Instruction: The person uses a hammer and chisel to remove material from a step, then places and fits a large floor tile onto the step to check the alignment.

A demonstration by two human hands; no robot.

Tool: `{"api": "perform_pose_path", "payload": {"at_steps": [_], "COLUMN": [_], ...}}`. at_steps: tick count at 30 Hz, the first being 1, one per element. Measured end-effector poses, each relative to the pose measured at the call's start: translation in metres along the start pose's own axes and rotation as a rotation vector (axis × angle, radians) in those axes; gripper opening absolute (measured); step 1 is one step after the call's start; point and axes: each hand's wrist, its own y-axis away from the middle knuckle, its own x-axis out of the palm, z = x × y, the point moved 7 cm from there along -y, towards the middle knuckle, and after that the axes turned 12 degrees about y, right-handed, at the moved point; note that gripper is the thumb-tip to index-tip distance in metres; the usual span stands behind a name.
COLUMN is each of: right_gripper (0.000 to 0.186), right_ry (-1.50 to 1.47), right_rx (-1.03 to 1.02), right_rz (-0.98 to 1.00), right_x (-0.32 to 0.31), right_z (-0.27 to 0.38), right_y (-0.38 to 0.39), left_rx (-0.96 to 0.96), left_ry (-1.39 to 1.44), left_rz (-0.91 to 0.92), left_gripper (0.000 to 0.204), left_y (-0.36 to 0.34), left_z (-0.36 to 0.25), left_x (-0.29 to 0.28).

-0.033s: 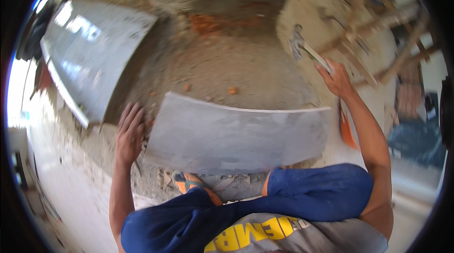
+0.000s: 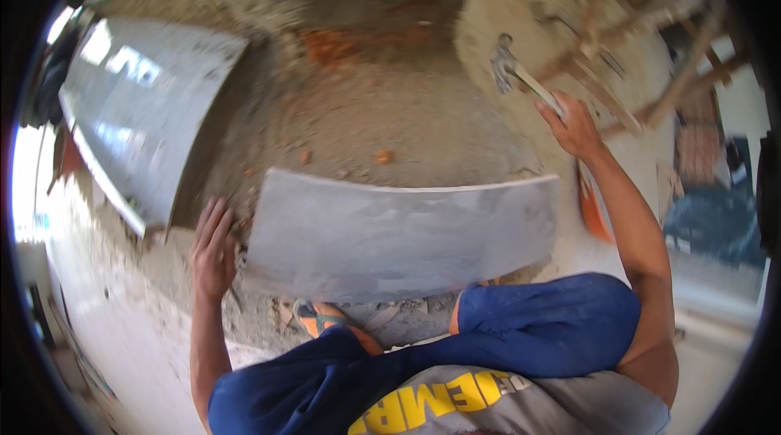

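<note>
My right hand (image 2: pixel 576 127) is closed around the pale handle of a claw hammer (image 2: pixel 533 87), its metal head held up at the far right. In front of my knees, a grey rectangular tile (image 2: pixel 399 231) lies with its long light edge facing away from me. Just left of that tile is my left hand (image 2: pixel 214 252), empty, its fingers stretched forward. Whether its fingertips touch the rough ground beneath cannot be made out. A second glossy grey tile (image 2: pixel 150 118) lies at the far left, mortar bits on its surface.
Beyond the near tile spreads a bed of rough mortar (image 2: pixel 382 118) with small orange brick lumps (image 2: pixel 384 157). A wooden pole frame (image 2: pixel 651 36) stands at the far right. An orange object (image 2: pixel 595 211) lies beside my right forearm. My sandalled foot (image 2: pixel 317 319) is close to the tile.
The view has shifted slightly, so the tiles and mortar bed appear a little farther left. The hammer stays in my right hand; my left hand remains beside the near tile.
</note>
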Motion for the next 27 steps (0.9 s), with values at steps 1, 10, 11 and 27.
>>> {"api": "perform_pose_path", "payload": {"at_steps": [1,10,11,27], "right_gripper": [0.047,0.056,0.057,0.041], "right_ry": [0.008,0.083,0.067,-0.211], "right_rx": [0.078,0.542,0.535,-0.069], "right_rz": [0.015,0.148,0.151,-0.23], "right_x": [0.002,0.052,0.076,-0.059], "right_z": [-0.018,-0.139,-0.14,0.009], "right_y": [0.006,0.104,0.107,0.033], "left_rx": [-0.006,-0.023,-0.019,-0.566], "left_ry": [-0.002,-0.11,-0.136,-0.114], "left_rz": [0.007,-0.158,-0.132,-0.178], "left_gripper": [0.027,0.03,0.032,0.022], "left_y": [0.013,-0.004,-0.015,0.001], "left_z": [0.0,0.012,0.003,-0.041], "left_x": [-0.004,-0.023,-0.026,-0.091]}}
